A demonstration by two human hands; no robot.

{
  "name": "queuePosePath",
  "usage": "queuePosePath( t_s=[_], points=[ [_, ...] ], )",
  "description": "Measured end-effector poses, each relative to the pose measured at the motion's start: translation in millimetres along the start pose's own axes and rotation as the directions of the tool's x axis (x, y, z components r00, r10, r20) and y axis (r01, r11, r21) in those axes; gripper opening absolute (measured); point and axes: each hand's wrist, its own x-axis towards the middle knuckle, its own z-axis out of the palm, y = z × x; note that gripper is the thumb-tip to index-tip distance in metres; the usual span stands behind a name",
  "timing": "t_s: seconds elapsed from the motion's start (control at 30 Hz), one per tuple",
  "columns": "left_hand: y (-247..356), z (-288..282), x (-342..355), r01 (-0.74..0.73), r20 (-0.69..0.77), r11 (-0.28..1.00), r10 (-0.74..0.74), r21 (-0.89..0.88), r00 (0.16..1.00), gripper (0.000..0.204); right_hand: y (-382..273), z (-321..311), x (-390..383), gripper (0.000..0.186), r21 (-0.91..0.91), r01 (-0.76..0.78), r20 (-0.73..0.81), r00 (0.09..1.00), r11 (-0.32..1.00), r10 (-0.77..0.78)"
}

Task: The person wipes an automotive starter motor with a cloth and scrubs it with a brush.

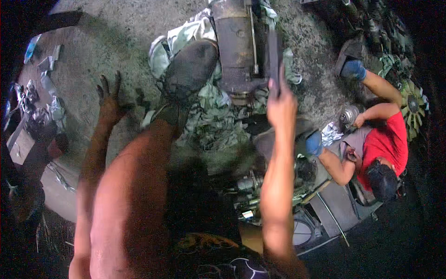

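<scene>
My left hand (109, 100) rests with fingers spread on the stained concrete floor (74, 60), left of my leg and shoe (188, 69). My right hand (283, 100) is closed on a long dark tool (274, 51), blurred, which reaches up along the right side of a grimy cylindrical metal assembly (232, 46) with a thin rod on it. Whether the tool touches the assembly I cannot tell. Crumpled pale rags (213, 102) lie around and below the assembly and beside my shoe.
A person in a red top (381, 139) sits at right, holding a round metal part (348, 116). A fan (412, 104) and machine parts (371, 23) lie beyond. A board with tools (334, 216) is at lower right; foil-like scraps (30, 97) are at far left.
</scene>
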Motion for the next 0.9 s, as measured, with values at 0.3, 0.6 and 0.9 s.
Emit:
queuePosePath(
  t_s=[0.3,0.6,0.9],
  points=[
    [-4,-22,-7,0.077,-0.030,0.979,-0.084,-0.188,0.996,0.108,33,-1,-122,0.046,0.036,0.315,-0.071,0.947,0.948,-0.312],
    [-14,-7,-16,0.080,-0.059,0.984,-0.090,-0.159,0.994,0.105,5,-56,-141,0.046,0.290,-0.117,-0.014,0.992,0.950,0.127],
    [-11,-4,-3,-0.007,-0.122,0.979,-0.018,-0.206,0.992,0.108,-10,-19,-28,0.049,0.072,0.205,-0.067,0.977,0.976,-0.200]
  ],
)
